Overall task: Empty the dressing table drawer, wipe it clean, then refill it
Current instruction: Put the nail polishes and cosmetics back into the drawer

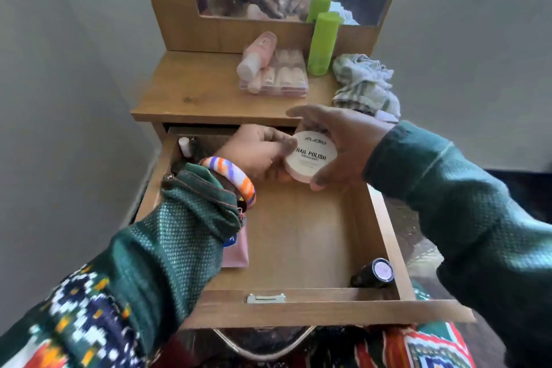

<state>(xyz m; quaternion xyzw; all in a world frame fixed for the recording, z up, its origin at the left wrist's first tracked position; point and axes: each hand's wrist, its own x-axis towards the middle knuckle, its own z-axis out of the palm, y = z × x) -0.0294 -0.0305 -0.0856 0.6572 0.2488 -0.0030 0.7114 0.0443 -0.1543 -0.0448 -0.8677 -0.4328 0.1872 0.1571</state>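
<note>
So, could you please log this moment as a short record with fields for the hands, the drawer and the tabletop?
right hand: right hand grips the round white nail polish remover tub above the drawer
left hand: left hand touches the tub's left edge; whether it grips cannot be told
drawer: open wooden drawer holds a black tube with lilac cap in the near right corner and a pink pouch at left
tabletop: tall green bottle, clear box of false nails, pink bottle lying on it, crumpled checked cloth
</note>
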